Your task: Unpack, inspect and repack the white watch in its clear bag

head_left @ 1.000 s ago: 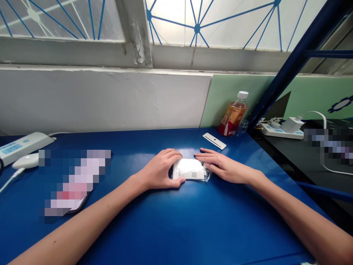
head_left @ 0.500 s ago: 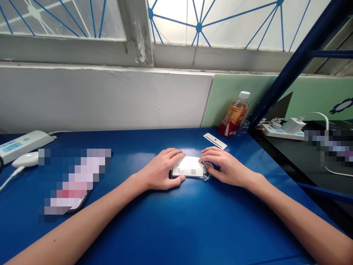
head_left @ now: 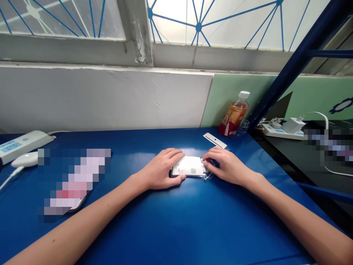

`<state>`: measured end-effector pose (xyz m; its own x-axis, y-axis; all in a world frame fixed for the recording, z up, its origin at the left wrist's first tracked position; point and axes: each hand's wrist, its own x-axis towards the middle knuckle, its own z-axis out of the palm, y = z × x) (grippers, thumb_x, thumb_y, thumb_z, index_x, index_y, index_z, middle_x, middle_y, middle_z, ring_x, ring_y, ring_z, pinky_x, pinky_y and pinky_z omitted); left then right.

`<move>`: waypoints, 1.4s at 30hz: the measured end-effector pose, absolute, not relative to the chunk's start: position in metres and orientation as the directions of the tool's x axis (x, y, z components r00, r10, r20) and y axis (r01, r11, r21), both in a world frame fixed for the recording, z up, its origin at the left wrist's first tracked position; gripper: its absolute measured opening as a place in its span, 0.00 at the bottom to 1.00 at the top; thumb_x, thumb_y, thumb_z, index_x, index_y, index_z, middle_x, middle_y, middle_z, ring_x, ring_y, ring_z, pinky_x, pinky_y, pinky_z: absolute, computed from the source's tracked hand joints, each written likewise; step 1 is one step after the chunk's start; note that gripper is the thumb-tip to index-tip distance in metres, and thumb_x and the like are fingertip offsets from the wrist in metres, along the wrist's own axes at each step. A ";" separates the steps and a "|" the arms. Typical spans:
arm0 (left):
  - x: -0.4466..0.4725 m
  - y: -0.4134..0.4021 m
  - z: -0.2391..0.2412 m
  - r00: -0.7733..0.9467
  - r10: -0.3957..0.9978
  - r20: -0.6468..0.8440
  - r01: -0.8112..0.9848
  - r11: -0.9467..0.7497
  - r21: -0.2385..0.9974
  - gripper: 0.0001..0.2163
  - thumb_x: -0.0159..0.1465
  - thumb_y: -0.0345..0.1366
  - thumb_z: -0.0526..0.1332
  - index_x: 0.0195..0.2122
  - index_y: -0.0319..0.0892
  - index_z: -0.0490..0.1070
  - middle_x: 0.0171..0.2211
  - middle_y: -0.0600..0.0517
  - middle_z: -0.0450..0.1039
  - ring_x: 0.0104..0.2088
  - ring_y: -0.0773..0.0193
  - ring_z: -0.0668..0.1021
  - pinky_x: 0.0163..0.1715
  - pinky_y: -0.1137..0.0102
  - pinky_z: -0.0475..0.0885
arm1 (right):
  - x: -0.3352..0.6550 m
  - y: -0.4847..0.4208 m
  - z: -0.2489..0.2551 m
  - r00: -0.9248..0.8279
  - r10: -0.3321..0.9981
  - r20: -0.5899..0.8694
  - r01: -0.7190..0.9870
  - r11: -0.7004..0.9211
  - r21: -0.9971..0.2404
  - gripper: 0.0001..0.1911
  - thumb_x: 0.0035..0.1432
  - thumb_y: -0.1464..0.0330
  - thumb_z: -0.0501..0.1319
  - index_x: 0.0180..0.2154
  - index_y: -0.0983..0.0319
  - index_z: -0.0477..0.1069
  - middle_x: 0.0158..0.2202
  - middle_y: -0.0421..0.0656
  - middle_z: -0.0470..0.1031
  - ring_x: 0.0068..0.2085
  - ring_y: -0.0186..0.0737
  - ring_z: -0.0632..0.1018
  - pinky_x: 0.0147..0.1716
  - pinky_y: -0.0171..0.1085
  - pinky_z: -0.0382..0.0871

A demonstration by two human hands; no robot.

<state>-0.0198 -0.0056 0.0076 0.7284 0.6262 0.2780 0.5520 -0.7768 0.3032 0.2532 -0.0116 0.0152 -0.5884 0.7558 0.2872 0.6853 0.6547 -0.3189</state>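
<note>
packet (head_left: 189, 166) flat mid-table (head_left: 176, 228) | left hand (head_left: 162, 171) cupped on its left end, thumb under edge | right hand (head_left: 224, 167) pinching its right plastic edge | advice: pin left end firmly, keep pinch low, pull evenly

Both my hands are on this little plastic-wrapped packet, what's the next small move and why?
Probably peel the wrap back with the right hand: its fingertips pinch the clear plastic at the packet's right end, while the left hand steadies the other end on the table.
</note>
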 end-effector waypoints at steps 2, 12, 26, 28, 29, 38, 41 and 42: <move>-0.020 -0.005 0.007 0.730 0.627 0.274 0.555 -0.776 0.298 0.27 0.62 0.45 0.62 0.60 0.38 0.62 0.58 0.40 0.67 0.58 0.47 0.68 0.57 0.53 0.65 | 0.253 -0.011 0.014 -0.591 0.760 0.271 0.692 0.650 -0.314 0.08 0.64 0.68 0.57 0.38 0.61 0.75 0.37 0.48 0.78 0.41 0.46 0.77 0.41 0.44 0.72; -0.020 -0.005 0.007 0.724 0.629 0.282 0.550 -0.774 0.313 0.27 0.62 0.45 0.62 0.59 0.39 0.63 0.57 0.40 0.68 0.58 0.46 0.68 0.57 0.53 0.65 | 0.253 -0.011 0.014 -0.597 0.760 0.258 0.694 0.650 -0.309 0.09 0.65 0.68 0.56 0.39 0.61 0.75 0.37 0.48 0.78 0.42 0.47 0.76 0.42 0.45 0.72; -0.020 -0.005 0.007 0.719 0.635 0.281 0.557 -0.769 0.313 0.26 0.60 0.43 0.62 0.58 0.38 0.62 0.56 0.39 0.68 0.58 0.46 0.69 0.57 0.53 0.65 | 0.257 -0.010 0.023 -0.649 0.723 0.235 0.669 0.690 -0.275 0.12 0.64 0.68 0.57 0.46 0.61 0.76 0.41 0.50 0.78 0.43 0.48 0.77 0.44 0.46 0.73; -0.020 -0.005 0.007 0.713 0.643 0.279 0.562 -0.763 0.320 0.26 0.59 0.41 0.62 0.57 0.38 0.62 0.56 0.39 0.68 0.58 0.45 0.69 0.57 0.53 0.65 | 0.258 -0.010 0.023 -0.654 0.715 0.247 0.665 0.699 -0.264 0.10 0.62 0.69 0.59 0.44 0.60 0.77 0.40 0.49 0.78 0.44 0.48 0.77 0.44 0.46 0.73; -0.020 -0.005 0.007 0.712 0.645 0.278 0.563 -0.761 0.323 0.26 0.58 0.40 0.62 0.57 0.38 0.62 0.56 0.38 0.68 0.58 0.45 0.69 0.57 0.53 0.66 | 0.258 -0.010 0.022 -0.654 0.713 0.253 0.661 0.701 -0.267 0.09 0.61 0.68 0.60 0.42 0.60 0.78 0.40 0.49 0.78 0.45 0.49 0.77 0.45 0.46 0.73; -0.020 -0.005 0.007 0.734 0.628 0.260 0.571 -0.777 0.264 0.28 0.63 0.46 0.60 0.59 0.35 0.60 0.58 0.35 0.65 0.60 0.44 0.65 0.59 0.52 0.63 | 0.256 -0.012 0.018 -0.673 0.699 0.242 0.628 0.713 -0.311 0.13 0.62 0.67 0.60 0.47 0.60 0.77 0.42 0.49 0.77 0.44 0.47 0.77 0.45 0.45 0.73; -0.020 -0.005 0.008 0.730 0.640 0.239 0.588 -0.767 0.257 0.26 0.65 0.48 0.58 0.58 0.35 0.61 0.58 0.36 0.66 0.60 0.45 0.66 0.58 0.53 0.64 | 0.256 -0.012 0.019 -0.680 0.696 0.232 0.629 0.716 -0.304 0.14 0.63 0.67 0.59 0.48 0.61 0.76 0.44 0.50 0.77 0.45 0.48 0.76 0.45 0.46 0.73; -0.020 -0.005 0.008 0.727 0.644 0.239 0.591 -0.763 0.261 0.25 0.66 0.47 0.58 0.58 0.35 0.62 0.57 0.36 0.66 0.59 0.45 0.67 0.58 0.53 0.64 | 0.256 -0.013 0.019 -0.681 0.695 0.230 0.628 0.716 -0.305 0.14 0.64 0.65 0.59 0.49 0.61 0.76 0.44 0.50 0.77 0.45 0.48 0.76 0.45 0.46 0.73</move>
